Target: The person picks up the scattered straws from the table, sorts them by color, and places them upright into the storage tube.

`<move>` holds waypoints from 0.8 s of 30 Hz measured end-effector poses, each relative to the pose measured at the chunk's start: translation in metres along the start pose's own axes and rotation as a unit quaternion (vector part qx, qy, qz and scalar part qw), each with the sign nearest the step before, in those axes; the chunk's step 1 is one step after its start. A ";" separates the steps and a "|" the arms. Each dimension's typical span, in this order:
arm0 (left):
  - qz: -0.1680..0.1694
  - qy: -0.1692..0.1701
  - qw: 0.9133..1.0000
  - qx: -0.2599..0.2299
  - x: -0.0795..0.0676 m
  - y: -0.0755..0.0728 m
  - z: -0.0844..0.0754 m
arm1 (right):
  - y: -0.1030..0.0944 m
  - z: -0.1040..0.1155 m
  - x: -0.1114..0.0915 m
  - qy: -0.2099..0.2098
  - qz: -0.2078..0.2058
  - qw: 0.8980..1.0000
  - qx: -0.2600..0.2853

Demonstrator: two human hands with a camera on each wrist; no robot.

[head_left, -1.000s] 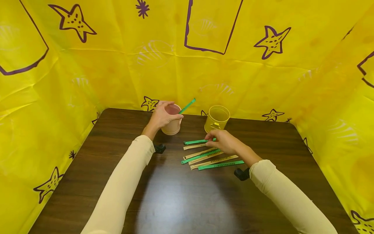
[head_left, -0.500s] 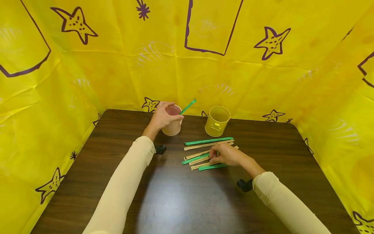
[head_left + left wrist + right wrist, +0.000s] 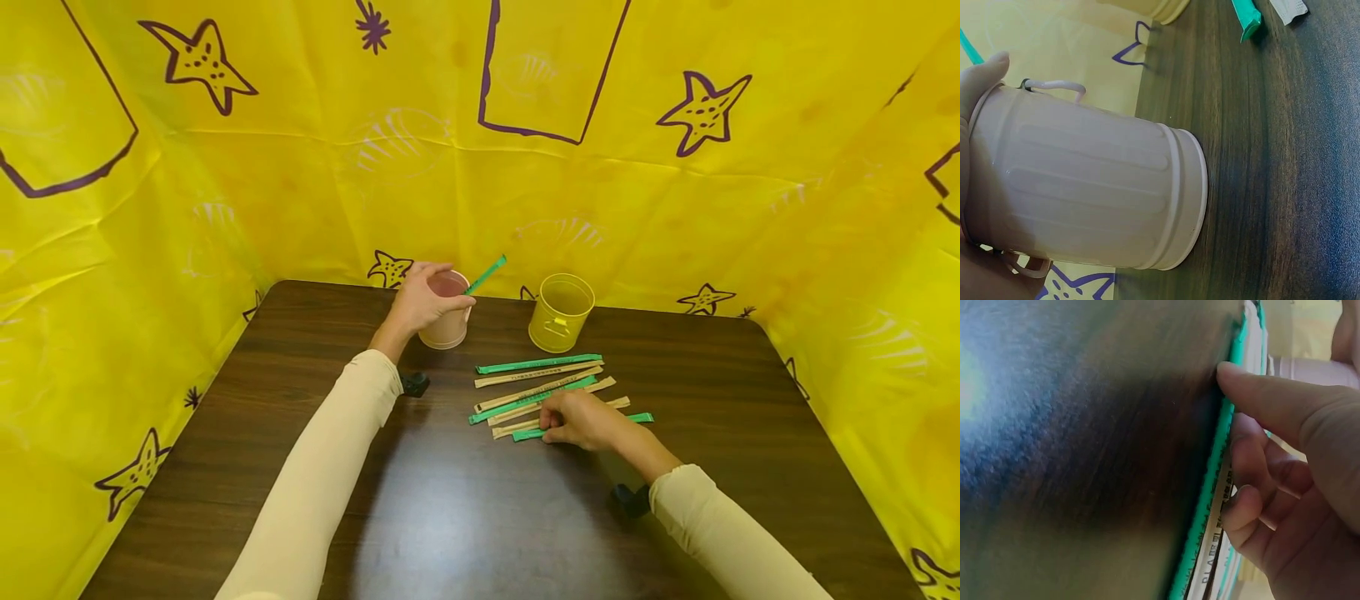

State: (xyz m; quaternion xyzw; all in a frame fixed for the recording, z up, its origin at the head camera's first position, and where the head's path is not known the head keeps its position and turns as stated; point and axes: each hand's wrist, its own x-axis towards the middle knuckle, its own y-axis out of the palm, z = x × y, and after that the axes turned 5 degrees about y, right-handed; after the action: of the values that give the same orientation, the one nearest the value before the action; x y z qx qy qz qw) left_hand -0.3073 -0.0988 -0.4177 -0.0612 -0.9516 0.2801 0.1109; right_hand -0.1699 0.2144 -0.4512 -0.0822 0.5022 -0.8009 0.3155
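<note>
A small pink pail (image 3: 444, 330) stands upright at the back of the table, and my left hand (image 3: 418, 302) grips its rim with thumb and fingers. Out of this pail leans a green paper-wrapped straw (image 3: 489, 273). My right hand (image 3: 581, 419) is over the near end of a loose row of wrapped straws. Its thumb and fingers pinch the nearest green wrapped straw (image 3: 1207, 494), whose two ends show on either side of the hand in the head view. Behind it lie several tan wrapped straws (image 3: 540, 388) and another green wrapped straw (image 3: 536, 364).
A yellow pail (image 3: 558, 321) with a small side handle stands right of the pink one, behind the straws. The dark wooden table (image 3: 420, 500) ends at a yellow cloth backdrop (image 3: 637, 200) with starfish drawings, which hangs on three sides.
My right hand has moved nearer to me, from the farthest green straw across the row to the nearest one. The left hand stays on the pink pail's rim.
</note>
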 end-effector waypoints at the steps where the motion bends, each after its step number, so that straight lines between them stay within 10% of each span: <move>1: 0.000 0.000 1.000 -0.001 0.000 0.000 0.000 | 0.001 0.000 -0.001 -0.003 -0.002 1.000 -0.005; 24: 0.002 -0.005 1.000 -0.007 -0.001 0.000 -0.002 | -0.024 0.014 0.008 -0.022 -0.071 0.997 0.032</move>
State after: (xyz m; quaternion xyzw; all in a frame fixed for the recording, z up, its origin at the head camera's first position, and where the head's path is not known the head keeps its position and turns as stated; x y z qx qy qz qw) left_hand -0.3055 -0.0983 -0.4163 -0.0629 -0.9540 0.2735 0.1055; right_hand -0.1803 0.2059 -0.4257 -0.1251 0.4619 -0.8350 0.2715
